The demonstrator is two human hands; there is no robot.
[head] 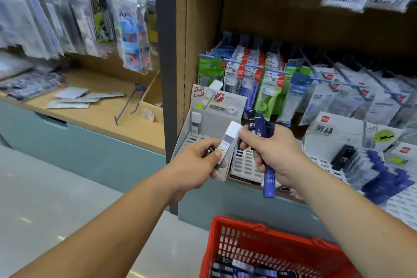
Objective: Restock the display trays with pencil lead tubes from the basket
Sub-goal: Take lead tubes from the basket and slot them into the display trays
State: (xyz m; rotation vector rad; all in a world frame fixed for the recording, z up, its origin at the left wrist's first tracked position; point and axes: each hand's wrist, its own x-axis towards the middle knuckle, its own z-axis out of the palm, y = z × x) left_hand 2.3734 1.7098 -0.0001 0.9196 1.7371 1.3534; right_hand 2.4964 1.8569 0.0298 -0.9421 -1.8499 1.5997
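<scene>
Here, before a shop shelf, both arms stretched forward. In the left hand, pinched by its lower end between the thumb and curled fingers, a grey rectangular pencil lead tube with a white cap, tilted with the cap up and to the right. Something small and dark also tucked under those fingers, too blurred to tell what.

In the right hand, fingers wrapped tight round a bundle of dark blue plastic lead tubes, one end sticking out below the palm and marked HB 0.5, the other ends showing above the knuckles. Thumb and forefinger of that hand right at the white cap, seemingly touching it.

Just behind the hands, a white cardboard display tray with a slotted insert, with a single white-capped tube standing upright in its back left corner. To the right, a second white cardboard display tray holding a heap of dark blue tubes and a black tube beside them. Above both, rows of hanging stationery packs.

At the bottom edge, below the right forearm, a red plastic mesh basket with more lead tubes lying inside. Off to the left, a wooden shelf with a loose blue hook.
</scene>
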